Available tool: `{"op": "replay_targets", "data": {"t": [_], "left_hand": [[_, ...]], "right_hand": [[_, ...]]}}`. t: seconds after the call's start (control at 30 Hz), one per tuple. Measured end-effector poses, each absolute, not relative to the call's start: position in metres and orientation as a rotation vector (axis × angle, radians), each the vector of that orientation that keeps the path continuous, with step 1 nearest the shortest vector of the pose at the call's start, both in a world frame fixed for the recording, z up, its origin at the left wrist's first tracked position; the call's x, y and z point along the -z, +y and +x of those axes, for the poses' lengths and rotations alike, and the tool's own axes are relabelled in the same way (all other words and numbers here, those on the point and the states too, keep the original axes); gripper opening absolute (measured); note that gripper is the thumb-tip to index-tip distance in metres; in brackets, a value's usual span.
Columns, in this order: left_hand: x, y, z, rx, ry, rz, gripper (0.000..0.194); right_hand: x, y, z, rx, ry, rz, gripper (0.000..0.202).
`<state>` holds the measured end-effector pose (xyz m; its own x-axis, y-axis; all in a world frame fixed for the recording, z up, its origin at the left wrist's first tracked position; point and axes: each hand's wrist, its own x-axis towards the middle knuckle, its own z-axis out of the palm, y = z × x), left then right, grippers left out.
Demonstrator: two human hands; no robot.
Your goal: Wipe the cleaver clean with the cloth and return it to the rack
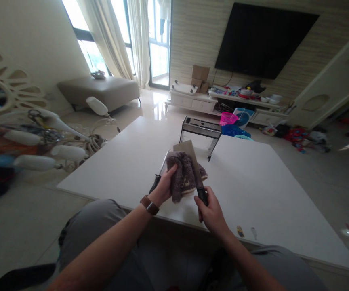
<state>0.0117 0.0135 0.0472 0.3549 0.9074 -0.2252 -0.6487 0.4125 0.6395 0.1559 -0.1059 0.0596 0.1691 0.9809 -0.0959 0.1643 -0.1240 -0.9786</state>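
Observation:
My right hand [211, 211] grips the black handle of a broad cleaver [189, 155], whose blade points away from me over the white table [253, 182]. My left hand [164, 186], with a brown watch strap on the wrist, presses a fuzzy brown-grey cloth [182, 176] against the cleaver's blade. A second, narrower knife [160, 174] with a black handle lies on the table just left of the cloth, partly behind my left hand.
A small black metal rack [201, 128] stands at the table's far side. Two small items [240, 231] lie near the front edge at right. A white lamp fixture [35, 141] lies on the floor at left; TV stand and toys are beyond.

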Motion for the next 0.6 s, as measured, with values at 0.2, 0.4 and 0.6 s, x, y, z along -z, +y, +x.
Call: {"op": "replay_targets", "data": {"t": [0.2,0.4,0.6], "left_hand": [[-0.037,-0.011,0.027,-0.976,0.617,0.527,0.048],[-0.039,-0.006,0.027,-1.05,0.67,0.581,0.047],[-0.046,0.002,0.022,-1.083,0.68,0.619,0.043]], "right_hand": [[-0.056,-0.102,0.159,-1.039,-1.185,-1.541,0.024],[-0.058,-0.102,0.159,-1.055,-1.192,-1.539,0.025],[-0.061,-0.101,0.161,-1.072,-1.191,-1.524,0.031]]}}
